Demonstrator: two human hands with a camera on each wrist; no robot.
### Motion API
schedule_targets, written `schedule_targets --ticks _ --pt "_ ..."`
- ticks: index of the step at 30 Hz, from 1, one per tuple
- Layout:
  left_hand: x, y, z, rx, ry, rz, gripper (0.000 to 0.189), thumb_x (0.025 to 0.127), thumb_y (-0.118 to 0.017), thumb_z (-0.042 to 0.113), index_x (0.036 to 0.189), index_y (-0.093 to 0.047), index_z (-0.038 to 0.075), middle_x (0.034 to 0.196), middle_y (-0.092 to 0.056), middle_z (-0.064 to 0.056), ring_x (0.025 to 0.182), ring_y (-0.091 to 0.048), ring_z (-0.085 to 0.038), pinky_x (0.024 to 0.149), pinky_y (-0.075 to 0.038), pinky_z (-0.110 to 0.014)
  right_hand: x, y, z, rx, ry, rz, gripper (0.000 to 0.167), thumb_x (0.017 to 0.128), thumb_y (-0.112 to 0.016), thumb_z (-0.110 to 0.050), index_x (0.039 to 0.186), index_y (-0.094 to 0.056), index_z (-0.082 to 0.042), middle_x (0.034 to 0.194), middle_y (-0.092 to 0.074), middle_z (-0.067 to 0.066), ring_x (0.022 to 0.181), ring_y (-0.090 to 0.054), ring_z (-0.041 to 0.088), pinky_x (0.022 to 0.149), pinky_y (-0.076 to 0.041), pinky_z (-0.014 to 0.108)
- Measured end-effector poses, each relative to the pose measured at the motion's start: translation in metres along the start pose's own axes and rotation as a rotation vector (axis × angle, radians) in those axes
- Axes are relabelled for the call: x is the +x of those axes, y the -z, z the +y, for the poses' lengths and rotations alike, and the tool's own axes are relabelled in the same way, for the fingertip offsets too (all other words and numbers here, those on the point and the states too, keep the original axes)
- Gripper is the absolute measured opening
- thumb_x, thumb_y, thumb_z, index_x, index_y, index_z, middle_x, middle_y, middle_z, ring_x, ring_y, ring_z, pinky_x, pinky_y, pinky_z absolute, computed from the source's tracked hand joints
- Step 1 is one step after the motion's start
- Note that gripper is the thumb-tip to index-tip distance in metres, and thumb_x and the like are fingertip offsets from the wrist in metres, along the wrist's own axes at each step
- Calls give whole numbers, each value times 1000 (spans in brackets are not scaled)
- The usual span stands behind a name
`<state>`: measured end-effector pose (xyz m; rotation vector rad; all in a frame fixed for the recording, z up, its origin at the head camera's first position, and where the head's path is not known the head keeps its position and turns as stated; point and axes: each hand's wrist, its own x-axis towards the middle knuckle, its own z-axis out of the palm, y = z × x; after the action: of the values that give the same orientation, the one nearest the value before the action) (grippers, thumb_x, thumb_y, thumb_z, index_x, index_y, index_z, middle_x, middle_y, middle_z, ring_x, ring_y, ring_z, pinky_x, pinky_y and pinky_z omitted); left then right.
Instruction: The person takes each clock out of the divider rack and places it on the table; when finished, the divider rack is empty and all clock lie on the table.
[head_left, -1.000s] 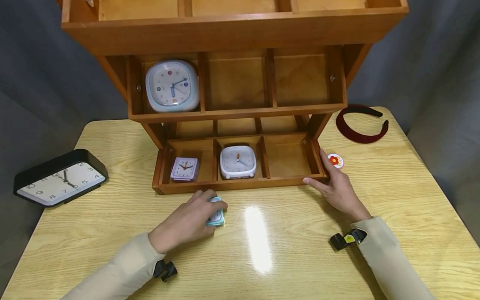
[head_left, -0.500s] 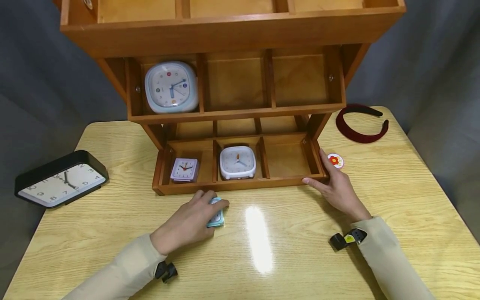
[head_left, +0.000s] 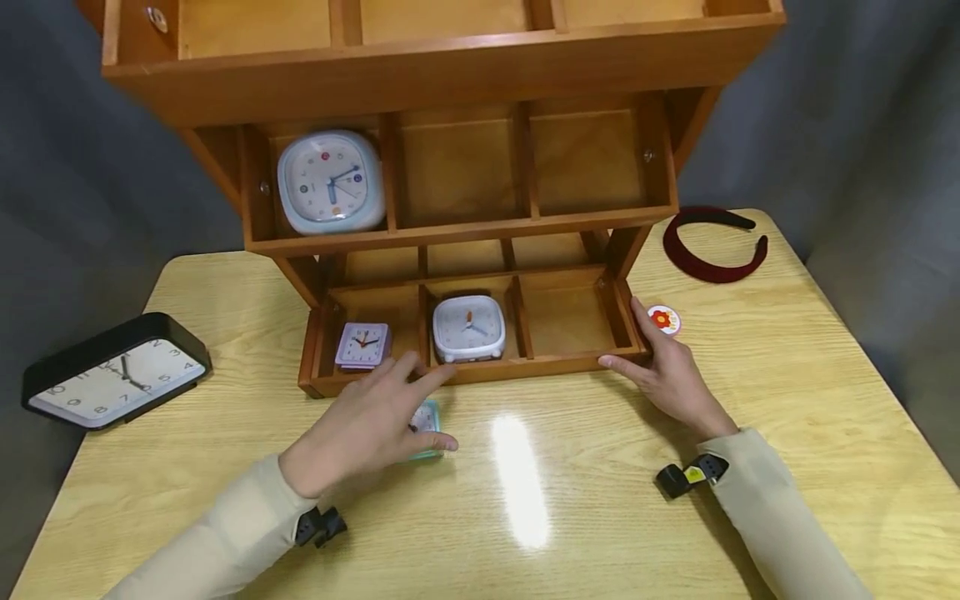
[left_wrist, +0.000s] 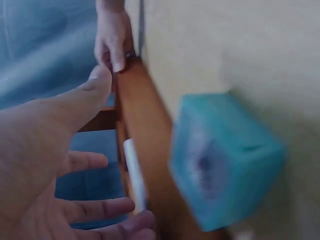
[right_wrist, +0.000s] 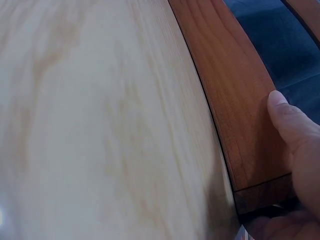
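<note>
My left hand [head_left: 363,425] hovers over the table with fingers spread, just above a small teal alarm clock [head_left: 425,419] that it partly hides. In the left wrist view the teal clock [left_wrist: 225,160] stands apart from the fingers. At the right end of the bottom tier, my right hand [head_left: 678,379] grips the corner of the wooden tiered organizer [head_left: 495,371], thumb on the front edge and fingers along the side. Inside that tier, a small lilac clock [head_left: 363,345] sits in the left compartment and a white clock [head_left: 469,327] in the middle one.
A larger pale blue clock [head_left: 330,183] occupies the middle tier's left compartment. On the table's left side stands a black-framed clock [head_left: 116,375]. To the right lie a dark red headband [head_left: 708,268] and a round flower badge [head_left: 663,320]. The top tier overhangs the others.
My left hand has let go of the teal clock; its fingers have spread and lifted slightly back to the left. The right hand keeps its grip on the organizer's corner. The head view has shifted slightly.
</note>
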<state>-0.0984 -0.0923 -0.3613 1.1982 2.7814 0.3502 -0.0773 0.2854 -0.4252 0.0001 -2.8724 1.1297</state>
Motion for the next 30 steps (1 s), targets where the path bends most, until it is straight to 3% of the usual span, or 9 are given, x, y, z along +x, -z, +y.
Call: schedule_targets --ticks 3,6,9,18,25,30 --pt "16 10 0 10 -24 39 82 78 -70 59 146 -44 23 113 -54 -12 81 -52 -21 55 -44 -27 -1 1 1 1 4 2 96 86 -71 -40 156 -9 -21 153 -33 25 134 -39 47 107 -32 61" --pt "38 18 -4 15 -38 70 79 79 -73 53 145 -44 22 122 -52 -16 90 -54 -27 66 -50 -36 -1 1 2 4 -2 3 96 86 -71 -40 156 -9 -21 154 -31 23 135 -39 46 108 -32 60" --pt "60 23 -8 -10 -22 51 78 79 -75 47 145 -43 22 132 -49 -18 105 -55 -34 76 -54 -45 -2 0 2 4 -6 -2 96 85 -71 -41 156 -9 -20 154 -31 22 136 -38 45 108 -31 60" --pt "109 27 -21 -114 3 -135 77 76 -81 31 143 -45 16 136 -50 -14 116 -53 -27 95 -49 -43 0 0 2 16 6 2 96 85 -71 -42 156 -10 -22 155 -31 19 134 -41 42 109 -33 57" --pt "125 20 -21 -159 -11 -266 77 78 -80 32 144 -44 14 127 -59 -11 105 -58 -25 89 -49 -40 0 0 2 30 13 -7 96 85 -71 -42 156 -9 -23 156 -30 17 135 -42 40 109 -33 55" --pt "135 18 -17 -171 -2 -367 80 79 -78 29 147 -39 14 134 -56 -13 112 -55 -27 96 -46 -42 -2 0 2 23 18 7 97 84 -72 -40 156 -11 -20 155 -31 18 134 -43 40 109 -34 54"
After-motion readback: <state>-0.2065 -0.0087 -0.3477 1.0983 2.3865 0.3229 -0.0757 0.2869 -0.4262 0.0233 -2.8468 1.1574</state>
